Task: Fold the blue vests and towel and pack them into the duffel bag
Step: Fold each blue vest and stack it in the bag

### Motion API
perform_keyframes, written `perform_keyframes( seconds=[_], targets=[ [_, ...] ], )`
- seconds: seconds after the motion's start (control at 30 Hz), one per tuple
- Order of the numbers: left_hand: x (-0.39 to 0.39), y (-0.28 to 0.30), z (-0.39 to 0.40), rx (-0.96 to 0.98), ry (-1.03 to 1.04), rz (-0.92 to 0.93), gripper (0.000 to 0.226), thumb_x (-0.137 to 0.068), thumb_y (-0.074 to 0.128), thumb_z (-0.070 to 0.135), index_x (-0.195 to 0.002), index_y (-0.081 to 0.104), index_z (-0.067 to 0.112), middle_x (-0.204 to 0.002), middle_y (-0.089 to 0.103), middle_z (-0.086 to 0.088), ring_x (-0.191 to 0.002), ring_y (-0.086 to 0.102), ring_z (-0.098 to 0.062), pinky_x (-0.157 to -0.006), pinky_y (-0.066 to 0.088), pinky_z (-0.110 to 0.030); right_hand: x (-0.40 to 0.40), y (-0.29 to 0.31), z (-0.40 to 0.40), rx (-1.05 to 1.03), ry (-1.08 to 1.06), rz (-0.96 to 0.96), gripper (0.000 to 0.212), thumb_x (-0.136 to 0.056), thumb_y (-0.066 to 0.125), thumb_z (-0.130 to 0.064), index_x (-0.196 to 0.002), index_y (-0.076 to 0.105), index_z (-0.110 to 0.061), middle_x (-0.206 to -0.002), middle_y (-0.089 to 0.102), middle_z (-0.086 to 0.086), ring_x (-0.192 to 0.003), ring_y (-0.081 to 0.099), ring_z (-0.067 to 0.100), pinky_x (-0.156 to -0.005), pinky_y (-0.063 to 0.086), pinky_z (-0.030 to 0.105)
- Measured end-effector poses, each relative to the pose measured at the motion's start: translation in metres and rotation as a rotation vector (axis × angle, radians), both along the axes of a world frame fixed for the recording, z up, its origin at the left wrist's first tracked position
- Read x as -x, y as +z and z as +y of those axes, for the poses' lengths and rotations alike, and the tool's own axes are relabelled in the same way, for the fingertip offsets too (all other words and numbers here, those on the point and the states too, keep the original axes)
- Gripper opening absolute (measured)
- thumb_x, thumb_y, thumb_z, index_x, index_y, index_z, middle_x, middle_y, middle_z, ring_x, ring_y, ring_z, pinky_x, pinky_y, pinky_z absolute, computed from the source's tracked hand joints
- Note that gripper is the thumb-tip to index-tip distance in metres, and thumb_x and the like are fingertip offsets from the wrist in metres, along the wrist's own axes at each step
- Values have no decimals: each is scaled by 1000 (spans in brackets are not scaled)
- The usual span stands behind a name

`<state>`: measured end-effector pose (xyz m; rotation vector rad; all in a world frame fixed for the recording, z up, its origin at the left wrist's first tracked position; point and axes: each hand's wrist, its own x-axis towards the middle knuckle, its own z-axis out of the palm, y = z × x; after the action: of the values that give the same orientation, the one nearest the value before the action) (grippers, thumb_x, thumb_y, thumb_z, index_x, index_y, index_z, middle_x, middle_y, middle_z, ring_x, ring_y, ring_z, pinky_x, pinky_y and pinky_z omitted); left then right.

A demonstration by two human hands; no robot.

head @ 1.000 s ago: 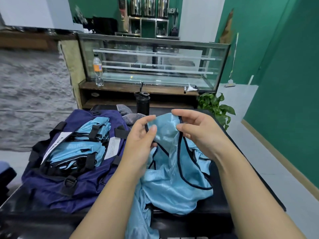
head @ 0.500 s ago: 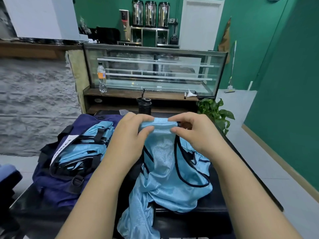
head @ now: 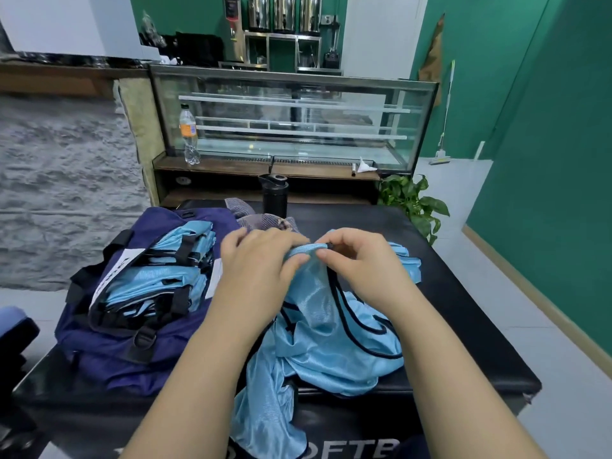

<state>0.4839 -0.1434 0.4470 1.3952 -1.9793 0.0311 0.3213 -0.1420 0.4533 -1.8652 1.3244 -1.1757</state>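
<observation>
One black padded table (head: 463, 293), green walls (head: 546, 160), glass display case (head: 298, 120)

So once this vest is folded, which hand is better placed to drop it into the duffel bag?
Probably the left hand: it pinches the vest beside the right hand, but the open duffel bag lies on its side.

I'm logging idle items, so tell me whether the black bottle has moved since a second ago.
No. The black bottle stands at the table's far edge, below the display case, as before; only the camera shifted.
</observation>
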Motion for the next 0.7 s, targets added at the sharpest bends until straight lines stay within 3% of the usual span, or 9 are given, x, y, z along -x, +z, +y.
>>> perform_keyframes(
  seconds=[0.07, 0.17, 0.3, 0.47, 0.6, 0.7],
  targets=[
    [6, -2, -1, 18, -47, 25, 15, -93, 54, 29, -97, 68, 29, -88, 64, 14, -93, 59, -16, -93, 25, -34, 1, -3, -2, -15, 28, -53, 19, -89, 65, -12, -79, 66, -28, -69, 62, -13, -61, 52, -5, -61, 40, 9],
    [5, -10, -7, -17, -103, 104, 19, -93, 51, 23, -95, 69, 21, -86, 65, 6, -86, 60, -21, -84, 43, -42, 18, -17, -7, -111, -20, -180, 16, -87, 67, -10, -85, 66, -26, -74, 65, -12, -71, 59, 1, -67, 47, 14],
    [5, -23, -13, -73, -132, 141, 16, -95, 54, 14, -100, 68, 20, -92, 63, 6, -92, 57, -17, -87, 43, -40, 54, -61, -19, -231, -224, -171, 12, -87, 69, -16, -90, 68, -28, -89, 71, -7, -82, 64, 3, -74, 46, 15],
    [14, -37, -18, -176, -160, 82, 31, -95, 46, 5, -112, 66, 23, -101, 64, 4, -103, 49, -17, -88, 35, -28, 94, -127, -30, -399, -419, 28, 14, -89, 64, -15, -97, 67, -26, -103, 68, -5, -99, 63, 11, -85, 47, 23],
    [15, -44, -21, -282, -123, 52, 43, -93, 42, 0, -123, 59, 25, -103, 54, 4, -113, 45, -18, -95, 37, -29, 107, -166, -29, -552, -494, 183, 41, -90, 64, -21, -129, 54, -12, -130, 57, 3, -120, 53, 19, -95, 39, 25],
    [13, -47, -21, -331, -101, 102, 29, -97, 38, 9, -113, 46, 31, -102, 54, -1, -96, 52, -20, -84, 45, -38, 108, -180, -30, -619, -523, 156, 53, -91, 63, -23, -138, 43, -9, -138, 50, 9, -125, 49, 22, -97, 37, 27]
  ],
)
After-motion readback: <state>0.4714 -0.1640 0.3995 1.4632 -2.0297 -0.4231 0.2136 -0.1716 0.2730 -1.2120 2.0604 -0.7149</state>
